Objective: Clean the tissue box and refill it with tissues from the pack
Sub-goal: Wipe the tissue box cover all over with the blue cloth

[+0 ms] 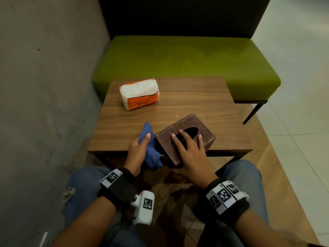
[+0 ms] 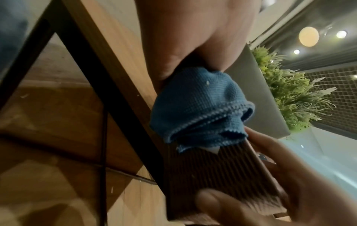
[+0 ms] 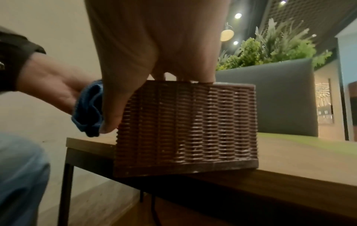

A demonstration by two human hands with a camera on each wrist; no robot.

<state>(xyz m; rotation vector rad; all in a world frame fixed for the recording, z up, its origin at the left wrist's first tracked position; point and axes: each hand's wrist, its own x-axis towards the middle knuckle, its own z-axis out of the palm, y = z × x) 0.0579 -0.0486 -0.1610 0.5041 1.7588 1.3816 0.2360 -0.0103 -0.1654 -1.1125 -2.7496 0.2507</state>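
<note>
A brown woven tissue box (image 1: 176, 126) with an oval slot on top sits at the wooden table's (image 1: 187, 102) near edge, one corner hanging over it. My right hand (image 1: 187, 145) grips the box from above, fingers spread over its top and thumb down its near left side. In the right wrist view the thumb of the right hand (image 3: 154, 45) lies on the tissue box (image 3: 189, 126) corner. My left hand (image 1: 140, 145) holds a bunched blue cloth (image 1: 150, 152) against the box's left side. An orange and white tissue pack (image 1: 139, 94) lies at the table's far left.
A green cushioned bench (image 1: 178, 56) with a dark backrest stands behind the table. A grey wall (image 1: 44, 86) runs close along the left. My knees in jeans (image 1: 83, 184) are under the table's near edge. Tiled floor (image 1: 302, 122) lies to the right.
</note>
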